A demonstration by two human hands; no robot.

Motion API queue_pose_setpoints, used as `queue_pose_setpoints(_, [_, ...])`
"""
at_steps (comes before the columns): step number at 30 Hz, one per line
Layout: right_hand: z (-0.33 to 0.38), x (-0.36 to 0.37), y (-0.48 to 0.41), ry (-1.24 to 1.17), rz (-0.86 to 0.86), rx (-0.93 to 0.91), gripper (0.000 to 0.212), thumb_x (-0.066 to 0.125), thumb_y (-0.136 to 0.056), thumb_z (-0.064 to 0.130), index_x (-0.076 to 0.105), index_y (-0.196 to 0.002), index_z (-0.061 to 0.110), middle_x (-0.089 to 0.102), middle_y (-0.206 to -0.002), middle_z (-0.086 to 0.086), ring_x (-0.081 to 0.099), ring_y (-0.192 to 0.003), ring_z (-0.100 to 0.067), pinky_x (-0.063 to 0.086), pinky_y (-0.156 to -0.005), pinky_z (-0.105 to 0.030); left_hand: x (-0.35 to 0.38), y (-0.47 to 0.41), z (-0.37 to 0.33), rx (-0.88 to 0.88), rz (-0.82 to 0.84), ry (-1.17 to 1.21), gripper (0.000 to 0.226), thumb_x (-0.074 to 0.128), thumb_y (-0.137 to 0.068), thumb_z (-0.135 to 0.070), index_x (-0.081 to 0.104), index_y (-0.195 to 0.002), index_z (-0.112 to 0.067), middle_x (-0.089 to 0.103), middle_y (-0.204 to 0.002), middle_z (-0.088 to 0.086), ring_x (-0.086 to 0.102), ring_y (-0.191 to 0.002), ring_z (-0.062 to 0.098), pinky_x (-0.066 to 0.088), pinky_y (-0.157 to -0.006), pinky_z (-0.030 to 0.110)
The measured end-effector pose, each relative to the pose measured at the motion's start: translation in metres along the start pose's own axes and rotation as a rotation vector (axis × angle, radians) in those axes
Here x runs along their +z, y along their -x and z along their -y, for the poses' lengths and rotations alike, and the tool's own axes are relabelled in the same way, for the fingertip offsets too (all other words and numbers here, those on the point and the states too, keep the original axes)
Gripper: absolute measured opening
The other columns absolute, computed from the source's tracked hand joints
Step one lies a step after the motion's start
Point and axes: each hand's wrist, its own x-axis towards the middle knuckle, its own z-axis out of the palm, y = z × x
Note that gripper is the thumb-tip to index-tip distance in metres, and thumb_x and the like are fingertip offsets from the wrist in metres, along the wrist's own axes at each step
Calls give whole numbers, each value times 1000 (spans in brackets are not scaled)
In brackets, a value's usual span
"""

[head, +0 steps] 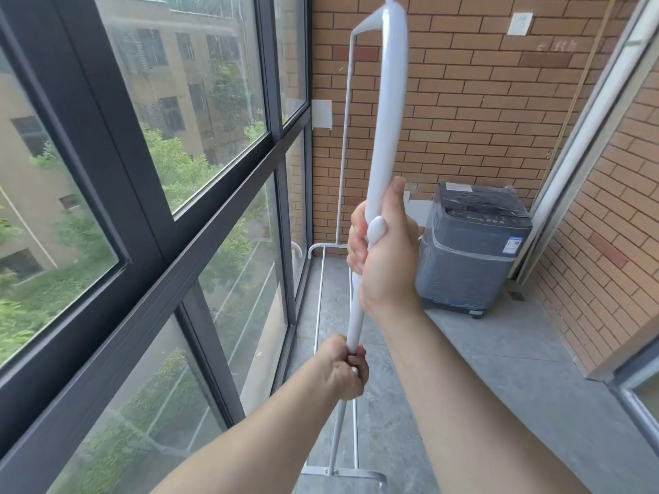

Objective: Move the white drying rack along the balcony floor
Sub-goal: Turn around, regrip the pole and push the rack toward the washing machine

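Note:
The white drying rack (383, 137) stands on the grey balcony floor (499, 369) close to the windows, its near upright pole rising right in front of me. My right hand (381, 254) is wrapped around this pole at mid height, beside a white knob. My left hand (344, 369) grips the same pole lower down. The rack's far upright stands near the brick end wall, and two thin bottom rails run along the floor between its feet. The near foot shows at the bottom edge.
Dark-framed windows (149, 194) line the left side. A grey washing machine (470, 247) wrapped in plastic sits at the far right corner against the brick wall (481, 101). A door frame (588, 165) and brick wall bound the right side.

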Motion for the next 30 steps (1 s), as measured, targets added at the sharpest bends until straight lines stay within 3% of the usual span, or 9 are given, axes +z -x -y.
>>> queue_pose_setpoints(4, [-9, 11, -16, 1, -2, -1, 79, 33, -98, 62, 30, -66, -10, 26, -49, 3, 19, -44, -13, 16, -45, -27, 6, -4, -19, 1, -4, 0, 23, 47, -81, 1, 60, -62, -3, 57, -61, 1, 44, -47, 6, 28, -28, 11])
queue_pose_setpoints(9, [-21, 25, -36, 30, -14, -11, 81, 31, -97, 64, 28, -66, -10, 23, -50, -1, 17, -45, -14, 15, -45, -27, 10, -7, -46, -8, -3, -36, 24, 47, -84, -1, 59, -63, -4, 55, -61, 0, 42, -46, 6, 28, -28, 11])
queue_pose_setpoints(14, [-34, 37, -56, 24, -35, 11, 67, 33, -96, 63, 21, -65, 6, 27, -47, 6, 20, -43, -11, 16, -43, -24, 15, -12, -70, -10, -16, -58, 23, 47, -83, -1, 59, -63, -3, 54, -58, 1, 41, -44, 7, 29, -28, 11])
queue_pose_setpoints(18, [-46, 44, -67, 25, -19, 12, 74, 31, -97, 63, 24, -63, -3, 25, -49, 4, 19, -44, -12, 15, -44, -26, 16, -14, -84, -3, -34, -63, 25, 46, -84, -2, 58, -61, -1, 52, -50, 3, 38, -40, 8, 31, -28, 10])
queue_pose_setpoints(27, [-63, 50, -92, 0, 22, 34, 78, 31, -97, 62, 28, -63, -8, 26, -46, 7, 19, -42, -11, 15, -41, -24, 27, -21, -103, 18, -55, -33, 24, 43, -85, -2, 58, -67, -1, 53, -57, 2, 39, -44, 9, 31, -28, 10])
queue_pose_setpoints(30, [-69, 51, -101, 21, 18, 49, 69, 32, -96, 64, 33, -60, 5, 27, -46, 6, 20, -42, -11, 15, -43, -26, 32, -27, -110, 27, -47, -29, 24, 42, -84, -3, 58, -65, -3, 53, -57, 1, 37, -37, 9, 30, -28, 9])
